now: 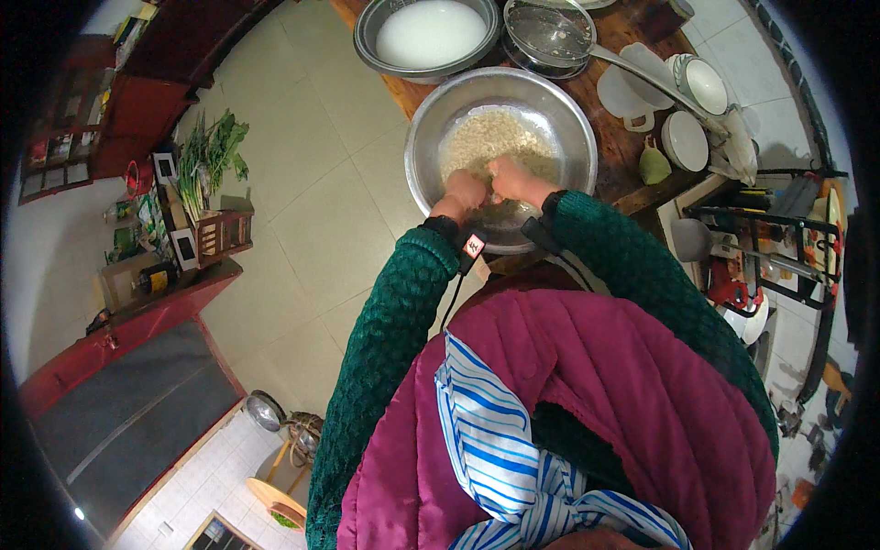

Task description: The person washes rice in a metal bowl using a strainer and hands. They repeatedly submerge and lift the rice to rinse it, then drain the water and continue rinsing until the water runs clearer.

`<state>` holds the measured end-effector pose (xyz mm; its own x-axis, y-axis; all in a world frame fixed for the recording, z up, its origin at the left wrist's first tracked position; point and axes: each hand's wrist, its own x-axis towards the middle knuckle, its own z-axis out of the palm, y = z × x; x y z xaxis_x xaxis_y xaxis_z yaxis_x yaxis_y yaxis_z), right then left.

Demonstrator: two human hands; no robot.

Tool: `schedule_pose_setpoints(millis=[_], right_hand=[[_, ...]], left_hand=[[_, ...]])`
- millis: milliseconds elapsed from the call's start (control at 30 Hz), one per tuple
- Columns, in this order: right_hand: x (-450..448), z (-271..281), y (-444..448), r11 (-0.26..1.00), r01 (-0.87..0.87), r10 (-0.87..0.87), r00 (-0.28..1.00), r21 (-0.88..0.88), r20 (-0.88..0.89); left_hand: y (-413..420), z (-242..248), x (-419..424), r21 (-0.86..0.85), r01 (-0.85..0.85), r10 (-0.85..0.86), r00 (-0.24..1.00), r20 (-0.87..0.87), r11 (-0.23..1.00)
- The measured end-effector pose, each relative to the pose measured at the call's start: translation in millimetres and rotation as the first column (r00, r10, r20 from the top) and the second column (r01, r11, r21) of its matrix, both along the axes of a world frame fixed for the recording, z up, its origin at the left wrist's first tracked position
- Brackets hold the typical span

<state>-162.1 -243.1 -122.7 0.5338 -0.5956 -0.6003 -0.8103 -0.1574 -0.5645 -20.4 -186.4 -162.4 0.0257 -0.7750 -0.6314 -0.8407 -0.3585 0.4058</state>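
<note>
A wide stainless steel basin (421, 161) stands before me at the wooden table's edge. Pale, crumbly, grain-like food (498, 134) covers its bottom, with what looks like murky liquid on the near side. My left hand (465, 192) is down in the basin with its fingers curled. Close beside it on the right, my right hand (517, 180) reaches into the same food. The fingertips of both hands are hidden, so what they grip, if anything, does not show. Dark bands with cables sit at both wrists.
Behind the basin are a pot (364, 41) of white liquid and a long-handled mesh strainer (550, 31) over a metal vessel. On the right lie a translucent plastic container (619, 93), white bowls (705, 86), a green pear-shaped item (654, 163) and a black rack (756, 258). Tiled floor (323, 206) extends left.
</note>
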Motion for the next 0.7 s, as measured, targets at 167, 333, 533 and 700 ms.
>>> schedule_pose_setpoints(millis=[167, 333, 533, 700], right_hand=[[5.1, 14.3, -23.3, 0.93, -0.214, 0.184, 0.975, -0.299, -0.126], [-31.2, 35.7, -58.5, 0.933, -0.003, -0.061, 0.984, -0.36, -0.165], [-22.5, -2.3, -43.9, 0.863, 0.064, -0.109, 0.992, -0.502, -0.061], [10.5, -36.5, -12.8, 0.907, -0.041, 0.086, 0.992, -0.419, 0.087]], left_hand=[[-14.4, 15.0, 1.1, -0.233, 0.107, -0.064, 0.981, 0.184, 0.966], [-11.1, 16.6, 8.8, -0.088, -0.496, 0.498, 0.867, 0.006, 0.864], [-3.5, 5.1, 7.0, -0.16, -0.56, 0.509, 0.817, -0.27, 0.813], [-13.0, 8.1, -8.5, -0.157, -0.461, 0.412, 0.871, -0.268, 0.873]])
